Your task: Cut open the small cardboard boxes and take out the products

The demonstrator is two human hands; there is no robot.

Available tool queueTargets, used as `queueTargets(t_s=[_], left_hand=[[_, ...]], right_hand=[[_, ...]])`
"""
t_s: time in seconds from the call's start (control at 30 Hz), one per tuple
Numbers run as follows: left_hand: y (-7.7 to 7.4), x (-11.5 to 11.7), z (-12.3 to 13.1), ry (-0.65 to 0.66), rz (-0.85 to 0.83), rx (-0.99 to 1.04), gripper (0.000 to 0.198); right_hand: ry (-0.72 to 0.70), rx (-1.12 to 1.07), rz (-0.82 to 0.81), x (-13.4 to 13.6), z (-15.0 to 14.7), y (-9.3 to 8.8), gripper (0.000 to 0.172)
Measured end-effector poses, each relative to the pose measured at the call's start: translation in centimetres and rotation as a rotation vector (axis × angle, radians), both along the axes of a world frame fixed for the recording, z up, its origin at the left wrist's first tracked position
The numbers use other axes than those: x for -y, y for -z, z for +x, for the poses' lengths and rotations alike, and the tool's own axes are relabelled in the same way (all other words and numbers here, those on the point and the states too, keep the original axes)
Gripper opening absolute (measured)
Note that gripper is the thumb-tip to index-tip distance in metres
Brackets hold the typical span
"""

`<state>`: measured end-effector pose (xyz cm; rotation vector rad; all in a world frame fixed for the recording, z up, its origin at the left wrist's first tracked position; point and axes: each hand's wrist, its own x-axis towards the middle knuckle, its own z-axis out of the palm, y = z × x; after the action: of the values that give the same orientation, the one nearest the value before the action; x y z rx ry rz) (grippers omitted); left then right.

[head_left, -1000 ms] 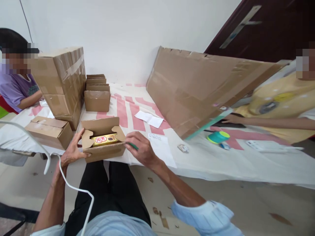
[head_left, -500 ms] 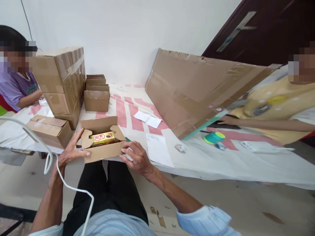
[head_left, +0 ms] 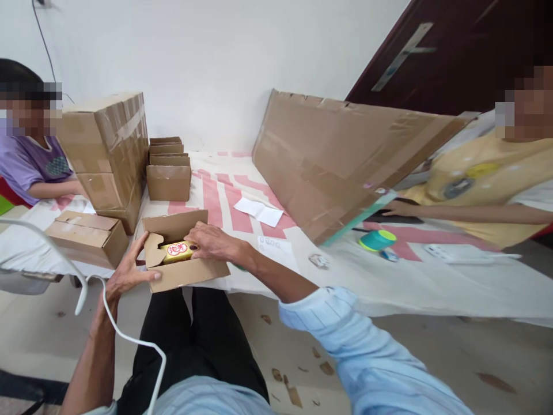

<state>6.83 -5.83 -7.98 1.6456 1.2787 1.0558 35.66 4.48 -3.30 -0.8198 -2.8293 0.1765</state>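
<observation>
A small open cardboard box (head_left: 190, 273) sits at the near edge of the table (head_left: 345, 276), flaps up. Inside lies a yellow packet (head_left: 176, 251) with a red-and-white label. My left hand (head_left: 128, 268) grips the box's left end, thumb along the front wall and fingers behind the side flap. My right hand (head_left: 212, 242) reaches over the box's right side, fingers curled down onto the right end of the yellow packet. Whether it grips the packet or only presses on it is hidden.
A closed small box (head_left: 86, 234), a tall taped carton (head_left: 110, 151) and a row of small boxes (head_left: 168, 173) stand at left. A big flattened cardboard sheet (head_left: 341, 158) leans at centre right. Paper slips (head_left: 260, 211), a green tape roll (head_left: 378, 238). One person sits at each side. A white cable (head_left: 93, 291) hangs near my left arm.
My right hand left the box's right front corner and moved up over the box onto the yellow packet. The green item it held a second ago is out of sight. My left hand stays put.
</observation>
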Motion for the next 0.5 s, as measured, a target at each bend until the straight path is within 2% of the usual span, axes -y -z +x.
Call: queueTargets(t_s=[0.07,0.13,0.27,0.37,0.5], left_hand=[[0.0,0.0,0.0,0.001,-0.005,0.009,0.126],[-0.1,0.0,0.0,0.003,-0.020,0.018,0.127],[-0.2,-0.8,-0.2,-0.012,-0.029,0.041,0.131],[-0.1,-2.5,-0.1,-0.035,-0.027,0.055,0.134],[-0.1,-5.5,0.1,-0.067,-0.039,0.077,0.133]], right_hand=[[-0.017,0.005,0.002,-0.2,-0.1,0.0,0.009],[-0.032,-0.080,0.015,-0.2,0.3,-0.2,0.003],[0.008,-0.474,-0.034,0.3,2.3,-1.0,0.031],[0.112,-0.754,-0.092,0.6,3.8,-1.9,0.037],[0.197,-1.011,-0.135,0.4,5.1,-3.0,0.043]])
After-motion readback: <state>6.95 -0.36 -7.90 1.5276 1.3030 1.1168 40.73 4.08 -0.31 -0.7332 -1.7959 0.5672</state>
